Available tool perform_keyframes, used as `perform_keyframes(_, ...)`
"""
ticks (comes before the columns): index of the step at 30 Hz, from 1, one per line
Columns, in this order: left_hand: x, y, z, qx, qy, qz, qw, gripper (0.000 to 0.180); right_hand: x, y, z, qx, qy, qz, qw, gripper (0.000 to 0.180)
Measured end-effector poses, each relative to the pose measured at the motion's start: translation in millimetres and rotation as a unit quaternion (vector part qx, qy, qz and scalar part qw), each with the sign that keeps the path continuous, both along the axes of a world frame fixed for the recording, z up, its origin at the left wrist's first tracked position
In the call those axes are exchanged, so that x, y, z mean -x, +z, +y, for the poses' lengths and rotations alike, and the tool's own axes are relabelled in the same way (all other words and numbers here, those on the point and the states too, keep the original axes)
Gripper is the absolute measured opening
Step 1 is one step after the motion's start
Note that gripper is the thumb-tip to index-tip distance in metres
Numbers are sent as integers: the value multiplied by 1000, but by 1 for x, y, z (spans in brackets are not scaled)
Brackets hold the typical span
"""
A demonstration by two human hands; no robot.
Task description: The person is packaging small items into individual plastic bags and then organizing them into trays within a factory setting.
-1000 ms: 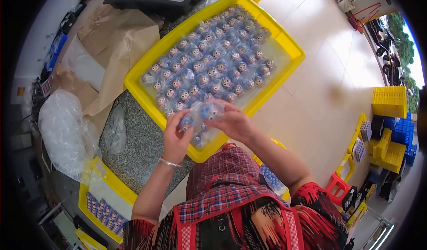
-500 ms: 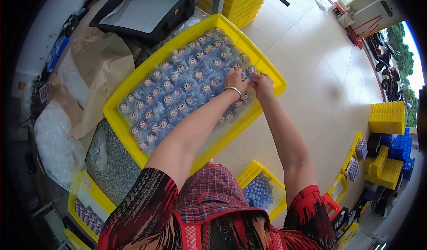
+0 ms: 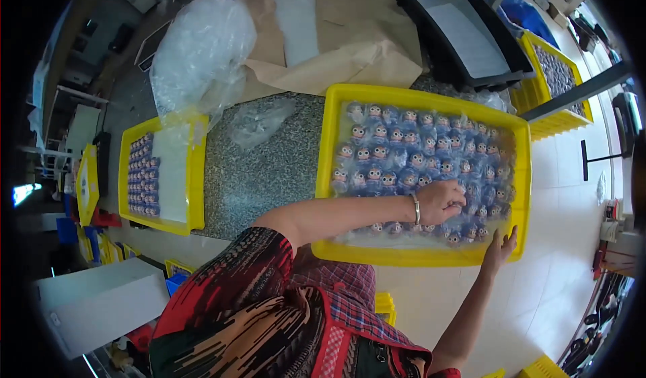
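Rows of small owl-like figurines in clear plastic wrap fill much of a large yellow tray. Over the near right part of the rows, my left hand, with a bracelet at its wrist, has its fingers curled down in a pinch. What lies between those fingertips is hidden. My right hand is at the tray's near right corner, fingers apart, by the inner side of the rim. No figurine shows in it. A bare pale strip of tray bottom runs along the near side.
A second yellow tray with figurines stands at the left of the speckled worktop. Behind lie clear plastic bags, brown paper and a black tray. A metal post rises at the right, near stacked yellow trays.
The view has swung left, bringing the second tray fully in. My hands, close together before at the tray's right end, are now apart; the right one is down by the near corner.
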State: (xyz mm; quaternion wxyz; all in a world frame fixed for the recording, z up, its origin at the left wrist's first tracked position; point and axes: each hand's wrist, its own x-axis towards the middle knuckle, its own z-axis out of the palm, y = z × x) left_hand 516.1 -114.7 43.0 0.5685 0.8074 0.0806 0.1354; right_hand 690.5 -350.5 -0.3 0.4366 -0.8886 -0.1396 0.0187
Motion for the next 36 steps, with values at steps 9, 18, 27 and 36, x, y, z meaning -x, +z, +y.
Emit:
perform_keyframes(9,309,22,237,-173,509,-51,842,11,180,37,74,-121,130,165,970,39)
perform_keyframes(18,500,-63,434,-277,555,304,723,23,349,65,218,-130,290,232,919,30)
perform_keyframes(27,540,-106,515,-369,327,505,709,37,453,62,256,-57,356,255,897,23)
perform_keyframes(36,543,-4,442,-199,521,295,776,19,479,82,299,-38,422,213,880,23)
